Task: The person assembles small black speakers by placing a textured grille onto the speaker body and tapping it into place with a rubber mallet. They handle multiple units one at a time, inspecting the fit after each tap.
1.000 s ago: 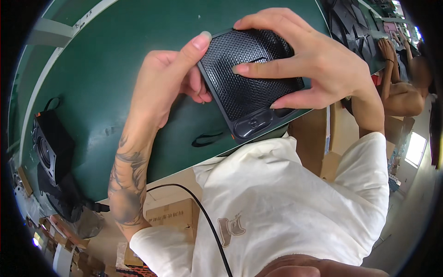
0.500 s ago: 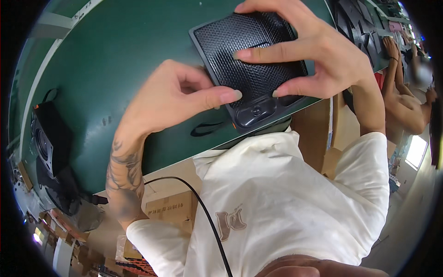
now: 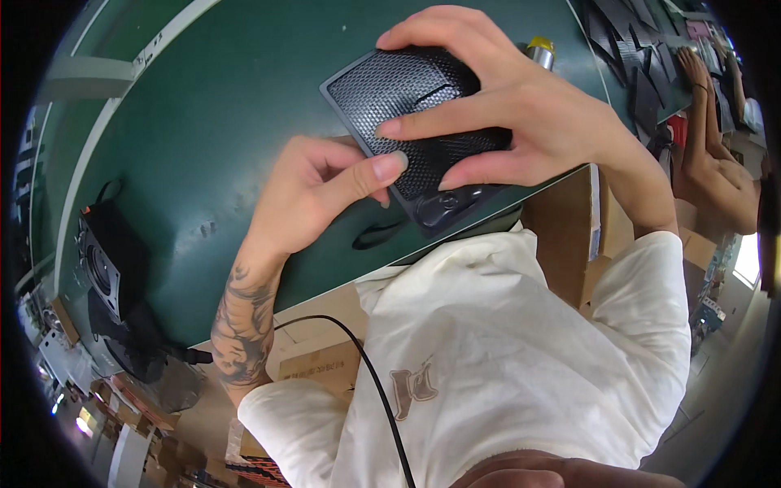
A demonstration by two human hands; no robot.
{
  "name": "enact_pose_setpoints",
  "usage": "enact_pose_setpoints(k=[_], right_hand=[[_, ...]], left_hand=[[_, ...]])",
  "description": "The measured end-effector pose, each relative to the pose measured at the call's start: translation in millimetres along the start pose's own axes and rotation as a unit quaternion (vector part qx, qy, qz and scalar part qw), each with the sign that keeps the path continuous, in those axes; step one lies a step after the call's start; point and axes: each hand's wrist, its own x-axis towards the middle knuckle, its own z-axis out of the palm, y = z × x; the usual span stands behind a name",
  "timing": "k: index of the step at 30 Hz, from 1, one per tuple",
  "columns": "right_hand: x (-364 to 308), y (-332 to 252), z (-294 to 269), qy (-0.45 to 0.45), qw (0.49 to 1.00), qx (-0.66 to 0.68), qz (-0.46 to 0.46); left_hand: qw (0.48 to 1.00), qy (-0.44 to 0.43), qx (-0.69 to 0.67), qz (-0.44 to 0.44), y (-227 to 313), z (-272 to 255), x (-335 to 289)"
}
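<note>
A black speaker (image 3: 358, 89) with a honeycomb-patterned mesh front lies face up at the table's near edge. Part of a smooth, dark oval panel (image 3: 439, 208) shows at its near end. My left hand (image 3: 329, 191) pinches the speaker's left edge, thumb on the mesh and other fingers partly hidden underneath. Across the mesh reaches my right hand (image 3: 512, 114), gripping with bent, spread fingers: one fingertip is at the far edge, while another and the thumb press the mesh. The speaker's right side is hidden beneath this hand. Beside its near left corner lies a black strap (image 3: 378, 234).
Another black speaker (image 3: 102, 264), its round cone exposed, stands at the green table's (image 3: 203, 106) left end. A silver cylinder with a yellow top (image 3: 541, 53) is beyond my right hand. Dark panels (image 3: 630, 41) and another person's arms (image 3: 698, 138) are at right. A black cable (image 3: 370, 366) hangs nearby.
Both hands and the speaker have shifted left over the table. My right hand now covers more of the mesh and the oval panel. The silver cylinder has come into sight behind it.
</note>
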Motion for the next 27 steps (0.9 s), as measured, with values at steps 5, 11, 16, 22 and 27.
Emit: enact_pose_setpoints(k=[5, 11, 16, 22, 27], right_hand=[[0.5, -4.2, 1.1, 0.000, 0.999, -0.052, 0.015], [22.3, -8.1, -27.7, -0.107, 0.989, -0.102, 0.008], [43.6, -5.1, -23.6, -0.193, 0.973, -0.128, -0.004], [47.8, 2.7, -20.1, -0.176, 0.968, -0.162, -0.080], [49.8, 7.2, -16.3, -0.195, 0.969, -0.133, -0.068]], left_hand=[[0.999, -0.004, 0.028, 0.020, 4.8, -1.1, 1.9], [0.997, 0.035, 0.019, 0.061, 2.3, 5.5, 8.9], [0.999, 0.022, -0.025, 0.042, 8.1, 8.0, 11.9], [0.996, 0.040, -0.009, 0.079, -4.0, 10.9, 12.6], [0.994, 0.045, 0.006, 0.101, -14.3, 11.8, 14.0]])
